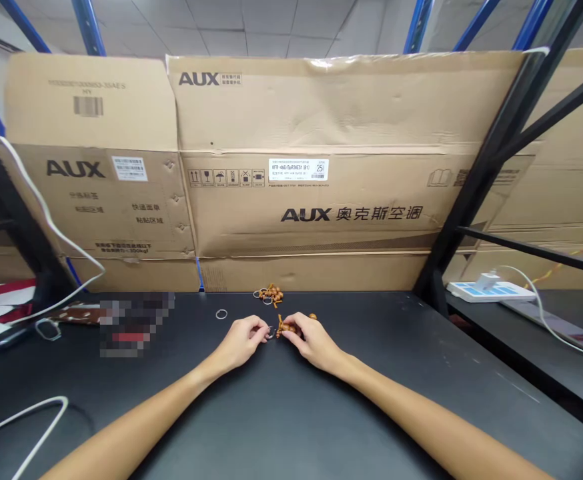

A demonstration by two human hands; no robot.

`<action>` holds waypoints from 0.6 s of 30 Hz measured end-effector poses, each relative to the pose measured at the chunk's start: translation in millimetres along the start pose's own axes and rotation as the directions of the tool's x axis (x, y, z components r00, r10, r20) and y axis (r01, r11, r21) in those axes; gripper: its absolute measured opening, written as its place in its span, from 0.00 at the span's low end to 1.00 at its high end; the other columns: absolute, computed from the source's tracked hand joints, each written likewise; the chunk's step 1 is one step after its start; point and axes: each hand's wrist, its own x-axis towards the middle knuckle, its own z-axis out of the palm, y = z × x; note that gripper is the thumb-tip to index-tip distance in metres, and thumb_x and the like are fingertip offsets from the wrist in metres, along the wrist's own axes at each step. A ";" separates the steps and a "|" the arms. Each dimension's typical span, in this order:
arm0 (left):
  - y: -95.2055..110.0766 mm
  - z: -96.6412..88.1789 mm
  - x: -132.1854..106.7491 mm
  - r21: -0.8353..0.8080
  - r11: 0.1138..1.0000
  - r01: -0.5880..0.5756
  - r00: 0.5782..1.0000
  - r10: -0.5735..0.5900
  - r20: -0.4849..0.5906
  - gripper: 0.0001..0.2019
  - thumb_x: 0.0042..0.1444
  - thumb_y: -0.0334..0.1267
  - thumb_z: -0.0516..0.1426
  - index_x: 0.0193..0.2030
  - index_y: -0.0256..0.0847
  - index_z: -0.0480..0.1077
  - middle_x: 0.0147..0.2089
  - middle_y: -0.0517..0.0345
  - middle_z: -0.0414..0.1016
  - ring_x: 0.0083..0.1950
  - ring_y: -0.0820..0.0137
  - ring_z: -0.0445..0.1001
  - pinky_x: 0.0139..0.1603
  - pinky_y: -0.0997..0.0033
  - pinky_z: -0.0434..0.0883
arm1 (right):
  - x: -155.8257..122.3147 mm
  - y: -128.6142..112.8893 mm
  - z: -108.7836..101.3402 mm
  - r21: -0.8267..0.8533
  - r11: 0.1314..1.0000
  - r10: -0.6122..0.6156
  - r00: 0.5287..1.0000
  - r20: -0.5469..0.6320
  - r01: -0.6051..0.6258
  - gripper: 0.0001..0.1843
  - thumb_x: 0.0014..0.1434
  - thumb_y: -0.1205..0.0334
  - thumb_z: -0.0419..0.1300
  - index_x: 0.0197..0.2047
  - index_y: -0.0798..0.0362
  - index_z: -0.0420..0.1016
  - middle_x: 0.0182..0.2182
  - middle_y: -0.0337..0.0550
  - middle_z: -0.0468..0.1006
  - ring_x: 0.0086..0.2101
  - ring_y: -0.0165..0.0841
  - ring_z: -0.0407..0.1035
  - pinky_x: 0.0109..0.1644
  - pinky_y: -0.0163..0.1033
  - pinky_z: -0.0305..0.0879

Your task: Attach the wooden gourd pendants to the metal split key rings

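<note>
Flattened AUX cardboard cartons standing behind black bench. Power strip on lower surface at right. Brown bead cluster with metal rings at bench's back edge; loose ring lying apart to left. Mid-bench, left hand pinching small metal ring; right hand pinching brown bead bunch, hands just apart.
</note>
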 end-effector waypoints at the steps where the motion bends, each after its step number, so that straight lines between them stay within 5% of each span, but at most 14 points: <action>1: 1.3 0.7 -0.6 -0.037 0.999 0.013 1.000 -0.012 0.011 0.12 0.59 0.43 0.52 0.33 0.37 0.71 0.32 0.54 0.76 0.34 0.67 0.77 0.38 0.70 0.72 | 0.0 -0.8 -0.4 0.013 1.000 -0.002 1.000 0.001 0.002 0.08 0.64 0.59 0.53 0.43 0.52 0.67 0.35 0.42 0.74 0.31 0.31 0.69 0.36 0.36 0.65; 18: 14.4 10.3 -8.3 -0.195 0.981 0.004 1.000 -0.010 -0.026 0.12 0.58 0.44 0.54 0.34 0.36 0.71 0.34 0.55 0.75 0.34 0.67 0.77 0.40 0.68 0.73 | -2.3 -11.4 -5.1 0.100 0.992 -0.072 0.997 0.007 0.071 0.11 0.64 0.57 0.52 0.47 0.52 0.68 0.35 0.43 0.75 0.30 0.31 0.69 0.36 0.36 0.66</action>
